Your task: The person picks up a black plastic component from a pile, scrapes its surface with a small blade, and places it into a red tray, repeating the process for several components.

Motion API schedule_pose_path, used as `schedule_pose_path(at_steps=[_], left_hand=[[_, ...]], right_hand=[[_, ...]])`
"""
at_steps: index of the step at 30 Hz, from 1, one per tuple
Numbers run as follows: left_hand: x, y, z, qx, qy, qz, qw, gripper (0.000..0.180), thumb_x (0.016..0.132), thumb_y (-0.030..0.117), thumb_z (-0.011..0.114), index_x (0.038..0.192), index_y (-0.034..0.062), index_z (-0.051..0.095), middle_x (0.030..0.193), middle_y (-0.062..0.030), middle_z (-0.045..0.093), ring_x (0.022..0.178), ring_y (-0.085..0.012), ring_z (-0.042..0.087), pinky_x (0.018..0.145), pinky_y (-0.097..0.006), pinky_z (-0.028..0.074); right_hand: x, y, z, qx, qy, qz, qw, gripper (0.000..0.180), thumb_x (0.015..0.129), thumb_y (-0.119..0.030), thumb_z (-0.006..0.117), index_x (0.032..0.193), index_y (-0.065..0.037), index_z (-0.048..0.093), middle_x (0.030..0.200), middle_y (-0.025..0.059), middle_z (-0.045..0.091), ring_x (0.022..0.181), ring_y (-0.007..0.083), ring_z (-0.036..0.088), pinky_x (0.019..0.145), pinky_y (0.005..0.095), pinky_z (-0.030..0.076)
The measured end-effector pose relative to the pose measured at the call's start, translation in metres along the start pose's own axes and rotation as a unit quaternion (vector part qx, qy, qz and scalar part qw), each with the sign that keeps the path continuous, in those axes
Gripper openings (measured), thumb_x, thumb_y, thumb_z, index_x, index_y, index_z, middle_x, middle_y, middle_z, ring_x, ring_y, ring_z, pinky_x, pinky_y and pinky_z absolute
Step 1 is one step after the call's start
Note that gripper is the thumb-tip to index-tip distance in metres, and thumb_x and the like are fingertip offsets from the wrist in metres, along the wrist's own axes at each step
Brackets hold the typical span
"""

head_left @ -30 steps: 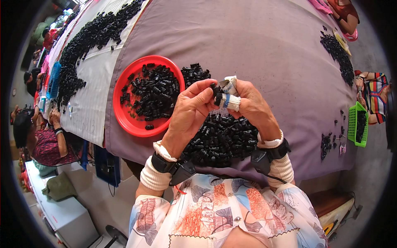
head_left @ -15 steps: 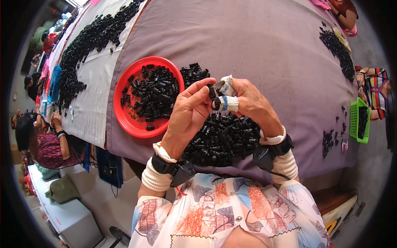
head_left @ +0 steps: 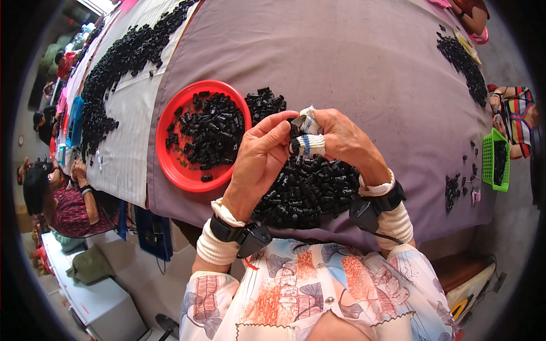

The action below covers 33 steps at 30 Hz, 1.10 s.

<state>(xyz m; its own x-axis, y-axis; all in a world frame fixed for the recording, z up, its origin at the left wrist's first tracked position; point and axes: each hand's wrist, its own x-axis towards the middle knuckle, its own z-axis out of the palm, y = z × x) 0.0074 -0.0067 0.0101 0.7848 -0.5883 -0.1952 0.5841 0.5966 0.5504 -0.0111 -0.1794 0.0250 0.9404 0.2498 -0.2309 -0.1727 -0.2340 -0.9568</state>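
Observation:
My left hand (head_left: 257,152) pinches a small black plastic part (head_left: 294,131) between thumb and fingers, above the table. Closed beside it, my right hand (head_left: 346,138) wears white knitted finger covers (head_left: 310,144) with blue stripes on its fingertips. A small grey blade-like piece (head_left: 299,120) pokes out from those fingers against the black part; its grip is hidden. Beneath both hands spreads a heap of similar black parts (head_left: 310,193). At the left, a red round tray (head_left: 165,153) holds many more, and a smaller black pile (head_left: 265,103) touches its right side.
A purple-grey cloth (head_left: 375,62) covers my table. Left of it, a pale-covered table (head_left: 133,102) bears a long black heap (head_left: 102,91), with a seated person (head_left: 74,207) alongside. At the right are loose parts, a green basket (head_left: 488,159) and another person (head_left: 517,119).
Both hands stay together in nearly the same place, with the black part and blade-like piece turned slightly. The whole view has shifted a little.

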Motion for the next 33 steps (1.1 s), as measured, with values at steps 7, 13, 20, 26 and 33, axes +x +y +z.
schedule_pose_path(at_steps=[7, 13, 20, 26, 33], left_hand=[[0.000, 0.000, 0.000, 0.003, 0.008, 0.006, 1.000, 0.022, 0.088, 0.006, 0.054, 0.107, -0.0041, 0.056, 0.096, -0.0092, 0.062, 0.084, -0.0129, 0.060, 0.077, -0.026, 0.048], [0.000, 0.001, 0.002, 0.028, 0.022, 0.010, 0.999, 0.022, 0.087, 0.005, 0.055, 0.106, -0.0044, 0.057, 0.095, -0.0091, 0.062, 0.084, -0.0133, 0.060, 0.077, -0.026, 0.049], [0.002, -0.002, 0.001, 0.072, 0.029, 0.037, 0.996, 0.020, 0.086, 0.004, 0.056, 0.104, -0.0042, 0.058, 0.095, -0.0093, 0.062, 0.085, -0.0137, 0.060, 0.077, -0.027, 0.049], [0.006, -0.001, 0.000, -0.002, 0.002, 0.025, 1.000, 0.023, 0.087, 0.007, 0.054, 0.108, -0.0032, 0.056, 0.097, -0.0101, 0.062, 0.086, -0.0146, 0.060, 0.079, -0.028, 0.049], [0.003, -0.003, -0.003, -0.057, -0.013, -0.009, 0.998, 0.027, 0.090, 0.012, 0.049, 0.114, -0.0014, 0.050, 0.095, -0.0103, 0.063, 0.088, -0.0170, 0.061, 0.080, -0.032, 0.050]], right_hand=[[-0.001, -0.001, 0.001, -0.031, 0.001, -0.018, 0.999, 0.033, 0.072, -0.029, 0.070, 0.075, -0.001, 0.054, 0.058, 0.0038, 0.050, 0.052, 0.0127, 0.047, 0.046, 0.0300, 0.038], [-0.002, 0.000, 0.003, -0.028, 0.010, -0.031, 0.999, 0.032, 0.072, -0.027, 0.070, 0.074, 0.001, 0.054, 0.058, 0.0060, 0.051, 0.054, 0.0150, 0.047, 0.049, 0.0315, 0.038], [-0.001, 0.000, 0.004, -0.063, 0.011, -0.074, 0.995, 0.033, 0.072, -0.028, 0.068, 0.074, 0.001, 0.053, 0.059, 0.0069, 0.050, 0.054, 0.0159, 0.045, 0.050, 0.0323, 0.038], [-0.001, -0.009, 0.002, 0.023, 0.009, -0.031, 0.999, 0.032, 0.071, -0.030, 0.069, 0.074, -0.001, 0.055, 0.057, 0.0025, 0.050, 0.052, 0.0114, 0.045, 0.046, 0.0291, 0.037], [-0.001, -0.008, 0.002, 0.001, 0.018, 0.001, 1.000, 0.036, 0.069, -0.035, 0.072, 0.074, -0.003, 0.056, 0.057, 0.0005, 0.050, 0.048, 0.0092, 0.046, 0.042, 0.0256, 0.036]])
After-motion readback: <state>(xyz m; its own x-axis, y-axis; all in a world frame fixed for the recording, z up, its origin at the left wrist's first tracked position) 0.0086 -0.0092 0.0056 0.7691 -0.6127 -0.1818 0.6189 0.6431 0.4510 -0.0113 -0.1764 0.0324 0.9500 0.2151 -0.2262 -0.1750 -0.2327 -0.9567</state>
